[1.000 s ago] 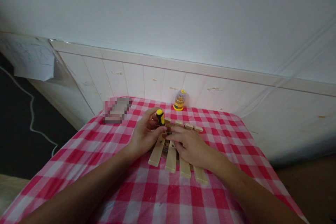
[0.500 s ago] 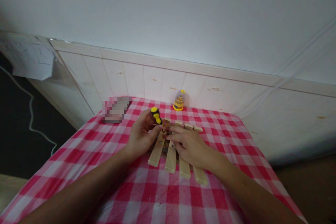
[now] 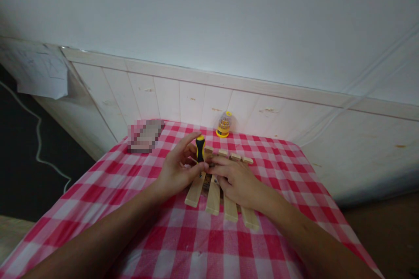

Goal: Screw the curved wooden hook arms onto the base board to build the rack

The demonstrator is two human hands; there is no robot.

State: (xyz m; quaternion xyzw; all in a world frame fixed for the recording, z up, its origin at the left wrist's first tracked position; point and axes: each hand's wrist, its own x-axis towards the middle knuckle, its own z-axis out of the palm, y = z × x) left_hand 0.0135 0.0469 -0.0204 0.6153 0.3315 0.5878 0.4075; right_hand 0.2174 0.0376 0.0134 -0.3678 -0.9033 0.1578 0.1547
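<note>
My left hand (image 3: 178, 163) is closed around a screwdriver (image 3: 200, 148) with a black and yellow handle. The tool stands nearly upright over the leftmost bar of a wooden xylophone (image 3: 213, 200), its tip hidden by fingers. The left index finger lies at the top of the handle, with the thumb low beside it. My right hand (image 3: 238, 181) rests across the bars, its fingertips drawn together by the screwdriver's lower end; what they pinch is hidden. A screw head (image 3: 200, 176) shows on the leftmost bar.
Against the white panelled wall stands a clear, yellow-based case of bits (image 3: 224, 125). A blurred-out flat object (image 3: 145, 136) lies at the table's back left. A red and white checked cloth (image 3: 196, 244) covers the table. A pale cable (image 3: 39, 135) hangs at the left.
The screwdriver has swung from leaning left to nearly upright. My left index finger has risen to the handle's top. My right hand and the xylophone have stayed in place.
</note>
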